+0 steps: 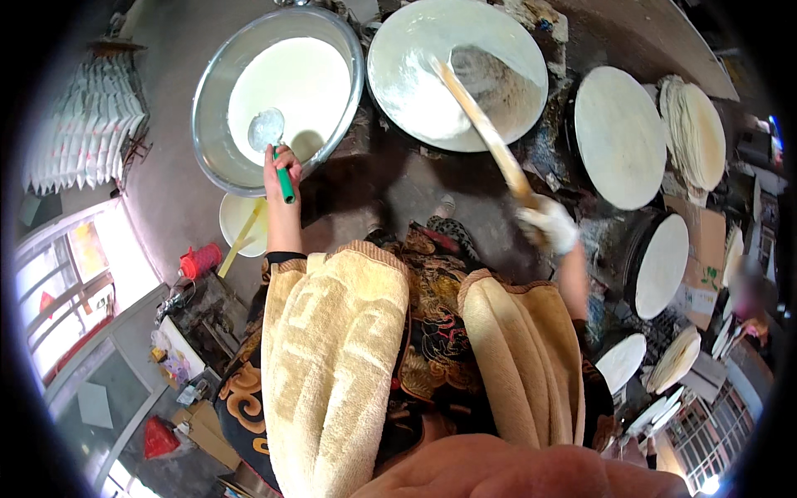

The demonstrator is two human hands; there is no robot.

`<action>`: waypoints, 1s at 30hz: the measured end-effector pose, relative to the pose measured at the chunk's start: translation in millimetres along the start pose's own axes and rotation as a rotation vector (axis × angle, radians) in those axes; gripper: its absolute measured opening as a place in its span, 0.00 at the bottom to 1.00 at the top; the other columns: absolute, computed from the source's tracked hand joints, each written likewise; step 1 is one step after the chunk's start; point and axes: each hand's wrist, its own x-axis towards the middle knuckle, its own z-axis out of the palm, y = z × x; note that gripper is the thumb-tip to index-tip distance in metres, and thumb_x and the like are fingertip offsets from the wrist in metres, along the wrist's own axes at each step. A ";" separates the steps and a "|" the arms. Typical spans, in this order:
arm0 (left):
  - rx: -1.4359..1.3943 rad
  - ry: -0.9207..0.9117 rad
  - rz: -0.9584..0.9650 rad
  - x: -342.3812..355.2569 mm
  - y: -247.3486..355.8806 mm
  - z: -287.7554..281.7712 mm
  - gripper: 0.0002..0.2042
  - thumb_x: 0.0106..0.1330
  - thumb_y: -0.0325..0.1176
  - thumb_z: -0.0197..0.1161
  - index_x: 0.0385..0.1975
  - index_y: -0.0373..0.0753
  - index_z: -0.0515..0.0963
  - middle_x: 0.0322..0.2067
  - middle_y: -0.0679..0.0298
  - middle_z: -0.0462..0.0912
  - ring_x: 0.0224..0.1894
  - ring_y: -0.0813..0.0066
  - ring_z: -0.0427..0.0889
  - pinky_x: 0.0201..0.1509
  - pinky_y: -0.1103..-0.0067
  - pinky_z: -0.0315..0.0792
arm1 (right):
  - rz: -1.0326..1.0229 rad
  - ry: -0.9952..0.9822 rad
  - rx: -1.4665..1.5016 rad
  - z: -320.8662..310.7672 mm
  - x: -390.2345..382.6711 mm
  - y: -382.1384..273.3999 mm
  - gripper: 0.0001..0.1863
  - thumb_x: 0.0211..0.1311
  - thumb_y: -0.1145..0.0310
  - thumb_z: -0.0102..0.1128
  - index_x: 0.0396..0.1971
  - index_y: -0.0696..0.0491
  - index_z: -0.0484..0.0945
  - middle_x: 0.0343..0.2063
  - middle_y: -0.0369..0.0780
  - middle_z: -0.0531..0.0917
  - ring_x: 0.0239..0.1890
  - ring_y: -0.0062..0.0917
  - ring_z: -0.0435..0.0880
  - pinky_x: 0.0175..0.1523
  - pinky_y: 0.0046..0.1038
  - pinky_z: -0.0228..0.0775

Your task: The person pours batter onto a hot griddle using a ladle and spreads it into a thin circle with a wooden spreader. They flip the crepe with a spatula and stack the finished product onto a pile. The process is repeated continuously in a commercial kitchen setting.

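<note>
My left hand (283, 160) is closed round the green handle of a ladle (266, 129). The ladle's round metal bowl is over the white liquid batter (290, 79) in a wide metal basin (217, 91). In a white glove, my right hand (548, 226) grips the lower end of a long wooden spreader (490, 137). Its far end reaches onto a large round griddle (407, 100). Pale, wet-looking batter coats much of that griddle, and a darker grey patch shows right of the spreader's tip.
Right of the griddle stand more round plates with pale sheets (620, 137) (662, 266) and a stack of thin flatbreads (697, 133). A pale bowl (237, 220) with a yellow stick sits below the basin. A cardboard box (704, 249) and a red cylindrical object (200, 261) lie further out.
</note>
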 end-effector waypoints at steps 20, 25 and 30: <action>-0.168 -0.062 -0.244 -3.6 20.2 26.5 0.15 0.69 0.30 0.50 0.18 0.40 0.60 0.12 0.71 0.59 0.10 0.82 0.57 0.11 0.86 0.59 | -0.036 0.913 -0.520 149.1 62.7 3.6 0.17 0.63 0.58 0.46 0.44 0.54 0.71 0.34 0.55 0.80 0.39 0.48 0.81 0.45 0.44 0.72; -0.080 -0.082 -0.282 -3.9 6.3 42.9 0.17 0.69 0.32 0.50 0.16 0.40 0.60 0.11 0.71 0.60 0.09 0.83 0.58 0.11 0.87 0.59 | -0.164 0.742 -0.060 154.7 93.5 -39.6 0.17 0.61 0.60 0.48 0.39 0.59 0.75 0.22 0.48 0.80 0.23 0.31 0.81 0.31 0.34 0.75; -0.028 -0.072 -0.359 3.8 -25.6 56.3 0.16 0.70 0.33 0.49 0.17 0.40 0.62 0.11 0.71 0.61 0.09 0.83 0.60 0.11 0.86 0.59 | -0.095 0.646 -0.431 189.1 99.9 -17.8 0.22 0.61 0.53 0.45 0.46 0.56 0.73 0.40 0.57 0.79 0.47 0.50 0.77 0.54 0.45 0.67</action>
